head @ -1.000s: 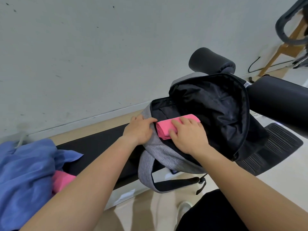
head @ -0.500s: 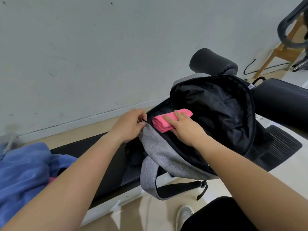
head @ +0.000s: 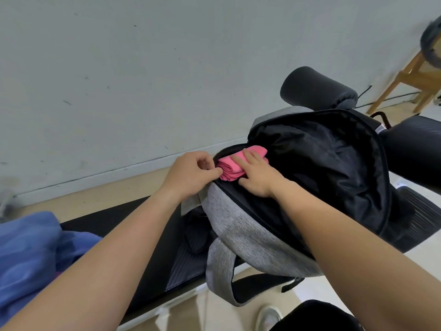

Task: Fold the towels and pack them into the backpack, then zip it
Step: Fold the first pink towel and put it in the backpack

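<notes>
A grey backpack (head: 241,225) with a black lining lies open on a black bench, its flap thrown back to the right. A folded pink towel (head: 229,167) sits in the left end of its opening. My right hand (head: 256,174) lies on the towel, fingers over its top and thumb under its near side. My left hand (head: 193,173) pinches the backpack's grey rim right beside the towel. A crumpled blue towel (head: 31,254) lies at the bench's left end.
The black bench (head: 133,225) runs from left to centre along a pale wall. Black padded rollers (head: 317,88) stand behind the backpack. A wooden chair (head: 410,75) is at the far right. My shoe (head: 268,317) rests on the floor below.
My right hand has carried the pink towel leftward into the end of the opening. My left hand shifted from resting on the rim to pinching it. The view turned right, hiding the other pink towel.
</notes>
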